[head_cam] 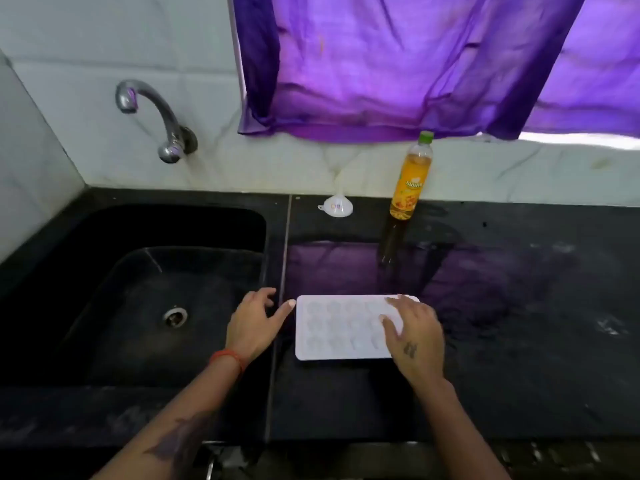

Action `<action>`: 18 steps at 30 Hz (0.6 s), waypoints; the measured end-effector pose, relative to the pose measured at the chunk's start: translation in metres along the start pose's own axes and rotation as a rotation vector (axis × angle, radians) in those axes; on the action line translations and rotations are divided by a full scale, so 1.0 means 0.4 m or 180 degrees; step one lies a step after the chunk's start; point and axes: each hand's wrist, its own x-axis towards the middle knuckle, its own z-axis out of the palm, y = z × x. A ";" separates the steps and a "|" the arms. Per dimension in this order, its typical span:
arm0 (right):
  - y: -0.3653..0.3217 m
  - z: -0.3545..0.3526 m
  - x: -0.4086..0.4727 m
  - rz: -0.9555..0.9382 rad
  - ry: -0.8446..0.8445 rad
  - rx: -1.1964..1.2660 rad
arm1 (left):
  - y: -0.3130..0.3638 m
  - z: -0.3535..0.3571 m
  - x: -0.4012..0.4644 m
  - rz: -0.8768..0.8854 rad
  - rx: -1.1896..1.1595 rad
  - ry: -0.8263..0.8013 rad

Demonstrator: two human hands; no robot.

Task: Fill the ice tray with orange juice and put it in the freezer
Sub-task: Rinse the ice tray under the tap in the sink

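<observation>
A white ice tray [337,329] with several round empty wells lies flat on the black counter [502,306], near the front. My right hand [414,336] rests on the tray's right end, fingers spread over the wells. Just left of the tray, my left hand [254,323] hovers with fingers apart, its fingertip at the tray's left edge. An orange juice bottle [412,178] with a green cap stands upright at the back of the counter against the wall. A small white funnel [336,206] sits upside down to the bottle's left.
A black sink [149,299] with a steel drain fills the left side, under a chrome tap [152,116] on the white tiled wall. A purple curtain [398,64] hangs above the counter's back edge.
</observation>
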 end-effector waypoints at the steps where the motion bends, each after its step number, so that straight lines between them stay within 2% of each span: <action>1: 0.027 -0.006 0.000 0.0190 0.0100 -0.0090 | 0.011 0.018 -0.006 -0.0095 -0.0151 -0.0129; 2: 0.041 -0.015 0.001 0.0476 0.0150 -0.0236 | 0.021 0.033 -0.010 -0.0196 -0.0314 -0.0297; 4: 0.076 -0.021 0.001 0.0951 -0.0146 -0.0459 | 0.033 0.055 -0.025 -0.0457 -0.0675 -0.0740; 7: 0.086 -0.008 0.018 0.1391 -0.0539 -0.0066 | 0.031 0.062 -0.028 -0.0641 -0.0964 -0.1143; 9: 0.073 0.002 0.036 0.1486 -0.0604 0.0150 | 0.021 0.055 -0.022 -0.0706 -0.1094 -0.1089; 12: 0.035 0.029 0.059 0.1460 -0.0645 0.0382 | -0.009 0.032 -0.004 -0.0841 -0.1340 -0.0726; 18: -0.116 0.123 0.112 0.1073 -0.0672 0.0712 | -0.110 -0.077 0.071 -0.1266 -0.2191 -0.0061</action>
